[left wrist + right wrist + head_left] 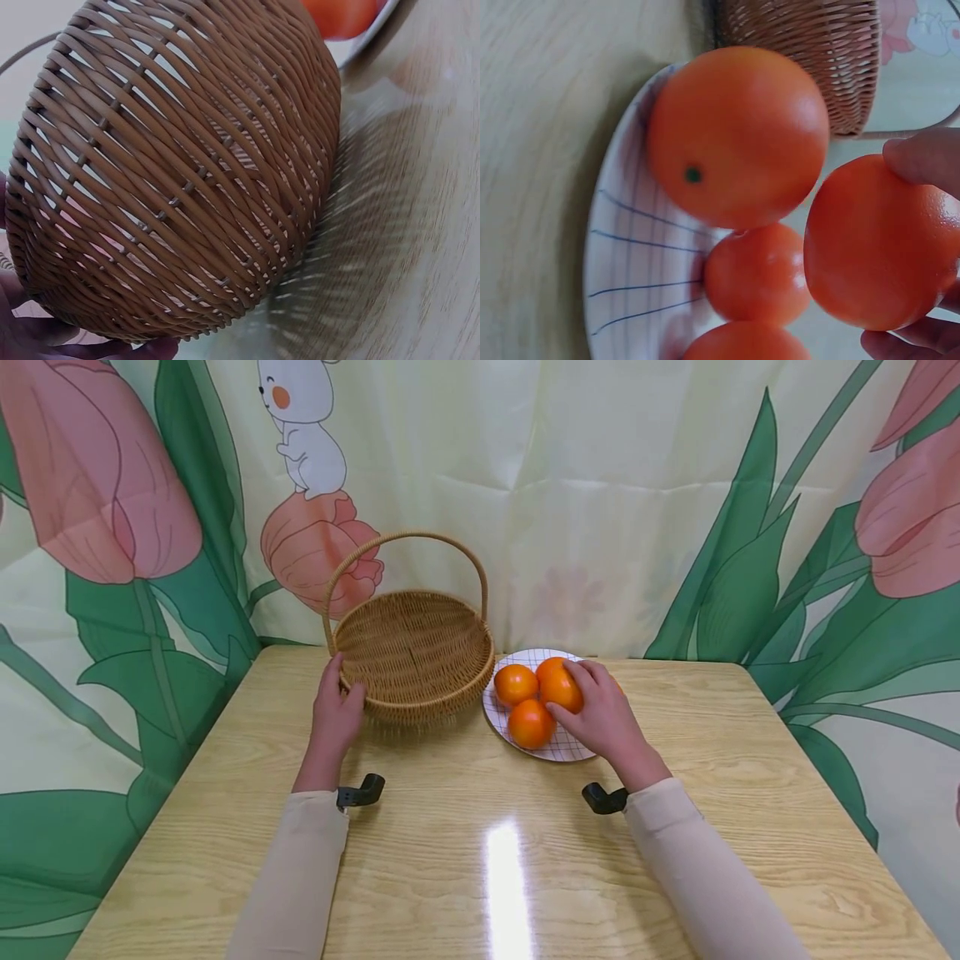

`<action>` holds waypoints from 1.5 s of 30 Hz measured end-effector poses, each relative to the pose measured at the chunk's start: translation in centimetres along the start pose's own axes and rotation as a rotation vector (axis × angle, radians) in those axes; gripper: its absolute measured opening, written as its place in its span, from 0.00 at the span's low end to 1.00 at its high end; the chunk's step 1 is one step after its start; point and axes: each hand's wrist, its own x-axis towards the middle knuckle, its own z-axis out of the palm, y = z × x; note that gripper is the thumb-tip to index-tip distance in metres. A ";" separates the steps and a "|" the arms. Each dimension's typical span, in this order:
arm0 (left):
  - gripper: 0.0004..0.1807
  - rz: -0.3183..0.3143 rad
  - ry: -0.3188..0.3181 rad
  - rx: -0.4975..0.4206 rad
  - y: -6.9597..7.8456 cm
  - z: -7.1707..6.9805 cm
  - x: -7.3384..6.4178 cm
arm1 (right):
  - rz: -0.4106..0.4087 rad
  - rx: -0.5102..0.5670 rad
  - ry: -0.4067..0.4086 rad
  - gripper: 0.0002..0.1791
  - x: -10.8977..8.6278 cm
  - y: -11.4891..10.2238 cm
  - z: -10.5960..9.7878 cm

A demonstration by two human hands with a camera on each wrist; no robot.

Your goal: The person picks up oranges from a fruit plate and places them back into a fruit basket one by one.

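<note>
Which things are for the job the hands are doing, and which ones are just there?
Part of the job, it seems:
held orange, in the right hand
other oranges
plate under them
wicker basket, its rim held by the left hand

Just there:
flowery curtain
wooden table
black wrist gadgets

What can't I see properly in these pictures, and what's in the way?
- Head view: most of the rightmost orange fruit, hidden behind the right hand.
- Left wrist view: the rest of the handle on the basket, cut off by the left edge.
- Right wrist view: the lowest orange fruit and part of the plate, cut off by the bottom edge.
</note>
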 end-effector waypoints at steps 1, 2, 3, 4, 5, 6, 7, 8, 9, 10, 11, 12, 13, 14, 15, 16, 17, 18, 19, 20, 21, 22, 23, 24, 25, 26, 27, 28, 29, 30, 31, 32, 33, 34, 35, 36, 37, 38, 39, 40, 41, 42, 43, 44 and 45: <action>0.34 0.001 -0.001 -0.001 0.0 -0.1 0.0 | -0.003 0.000 0.004 0.37 0.1 -0.1 -0.1; 0.34 0.002 -0.003 -0.001 0.1 -0.1 -0.1 | -0.003 0.000 0.007 0.37 0.3 -0.3 -0.1; 0.34 0.001 -0.005 -0.001 0.1 -0.2 -0.1 | -0.007 0.003 0.009 0.37 0.4 -0.4 -0.2; 0.34 0.001 -0.007 -0.004 0.1 -0.2 -0.2 | -0.012 0.007 0.012 0.37 0.6 -0.6 -0.3; 0.34 0.000 -0.006 -0.006 0.1 -0.3 -0.2 | -0.017 0.012 0.014 0.37 0.7 -0.7 -0.3; 0.35 0.002 -0.004 -0.004 0.2 -0.3 -0.2 | -0.023 0.017 0.015 0.37 0.9 -0.9 -0.4; 0.35 0.004 -0.001 -0.004 0.2 -0.3 -0.1 | -0.028 0.020 0.020 0.37 1.0 -1.1 -0.4; 0.35 0.005 -0.001 -0.006 0.2 -0.2 -0.1 | -0.031 0.022 0.026 0.37 1.2 -1.2 -0.4; 0.35 0.006 -0.001 -0.007 0.2 -0.2 -0.1 | -0.034 0.026 0.031 0.37 1.4 -1.4 -0.5; 0.35 0.007 -0.001 -0.008 0.3 -0.2 0.0 | -0.036 0.029 0.036 0.37 1.5 -1.6 -0.5; 0.35 0.008 -0.001 -0.008 0.3 -0.1 0.0 | -0.041 0.036 0.038 0.37 1.6 -1.8 -0.5; 0.35 0.007 -0.001 -0.009 0.4 -0.1 0.0 | -0.045 0.039 0.042 0.37 1.8 -2.1 -0.4; 0.35 0.003 -0.001 -0.010 0.4 -0.1 -0.1 | -0.049 0.044 0.045 0.37 1.9 -2.3 -0.4; 0.34 0.000 -0.002 -0.008 0.3 -0.1 -0.1 | -0.057 0.052 0.046 0.37 2.0 -2.6 -0.3; 0.34 0.001 0.002 -0.006 0.3 -0.2 -0.2 | -0.065 0.058 0.047 0.37 2.2 -2.8 -0.2; 0.34 0.002 0.006 -0.003 0.3 -0.2 -0.2 | -0.072 0.065 0.048 0.37 2.3 -3.1 -0.1; 0.34 0.004 0.010 -0.002 0.2 -0.2 -0.2 | -0.079 0.069 0.051 0.37 2.5 -3.3 -0.1; 0.34 0.009 0.014 0.001 0.2 -0.2 -0.2 | -0.082 0.069 0.058 0.36 2.6 -3.6 0.0; 0.34 0.016 0.019 0.007 0.1 -0.2 -0.2 | -0.087 0.072 0.062 0.36 2.7 -3.8 0.1; 0.34 0.022 0.021 0.011 0.0 -0.2 -0.2 | -0.091 0.073 0.067 0.37 2.8 -4.1 0.1; 0.34 0.029 0.025 0.016 0.0 -0.2 -0.2 | -0.096 0.076 0.073 0.37 2.9 -4.3 0.1; 0.34 0.034 0.028 0.021 -0.1 -0.2 -0.2 | -0.104 0.083 0.077 0.36 3.0 -4.6 0.1; 0.34 0.038 0.031 0.025 -0.2 -0.2 -0.2 | -0.112 0.086 0.085 0.36 3.1 -4.8 0.0; 0.34 0.043 0.035 0.031 -0.2 -0.2 -0.2 | -0.122 0.088 0.090 0.36 3.2 -5.0 0.0; 0.34 0.049 0.036 0.033 -0.3 -0.1 -0.2 | -0.132 0.093 0.097 0.36 3.4 -5.2 0.1; 0.34 0.051 0.039 0.034 -0.3 -0.1 -0.2 | -0.142 0.096 0.105 0.36 3.5 -5.4 0.1; 0.34 0.055 0.040 0.037 -0.3 0.0 -0.2 | -0.153 0.102 0.112 0.36 3.6 -5.6 0.1; 0.34 0.056 0.041 0.036 -0.3 0.0 -0.2 | -0.159 0.104 0.120 0.36 3.8 -5.8 0.2; 0.34 0.057 0.042 0.037 -0.3 0.0 -0.2 | -0.164 0.105 0.125 0.36 3.9 -6.0 0.2; 0.34 0.057 0.042 0.038 -0.3 0.1 -0.1 | -0.167 0.106 0.128 0.36 4.0 -6.1 0.3; 0.34 0.058 0.042 0.038 -0.4 0.1 -0.1 | -0.167 0.110 0.128 0.36 4.1 -6.3 0.4; 0.34 0.058 0.044 0.039 -0.4 0.1 -0.1 | -0.164 0.111 0.126 0.36 4.2 -6.5 0.5; 0.34 0.059 0.043 0.037 -0.4 0.1 -0.1 | -0.162 0.112 0.124 0.36 4.2 -6.7 0.6; 0.34 0.060 0.043 0.034 -0.4 0.1 -0.1 | -0.158 0.112 0.123 0.36 4.3 -6.9 0.7; 0.34 0.062 0.043 0.037 -0.4 0.2 -0.1 | -0.158 0.113 0.121 0.36 4.3 -7.0 0.7; 0.34 0.062 0.043 0.036 -0.4 0.2 0.0 | -0.158 0.113 0.120 0.36 4.4 -7.2 0.8; 0.34 0.065 0.046 0.037 -0.3 0.2 0.0 | -0.160 0.114 0.120 0.36 4.4 -7.3 0.9; 0.34 0.065 0.048 0.037 -0.3 0.2 0.0 | -0.164 0.112 0.122 0.36 4.4 -7.5 0.9; 0.34 0.067 0.048 0.039 -0.3 0.2 0.0 | -0.171 0.114 0.124 0.36 4.5 -7.7 1.0; 0.34 0.068 0.052 0.042 -0.3 0.2 0.0 | -0.178 0.116 0.124 0.36 4.6 -7.8 1.1; 0.34 0.069 0.054 0.046 -0.4 0.2 0.0 | -0.185 0.120 0.124 0.36 4.7 -8.0 1.2; 0.34 0.071 0.056 0.048 -0.4 0.2 0.0 | -0.188 0.122 0.120 0.36 4.7 -8.2 1.2; 0.34 0.073 0.058 0.050 -0.4 0.2 0.0 | -0.191 0.123 0.114 0.36 4.8 -8.4 1.3; 0.34 0.074 0.060 0.053 -0.5 0.2 0.0 | -0.195 0.129 0.108 0.36 4.9 -8.6 1.4; 0.34 0.076 0.059 0.054 -0.4 0.1 -0.1 | -0.197 0.137 0.100 0.36 4.9 -8.8 1.5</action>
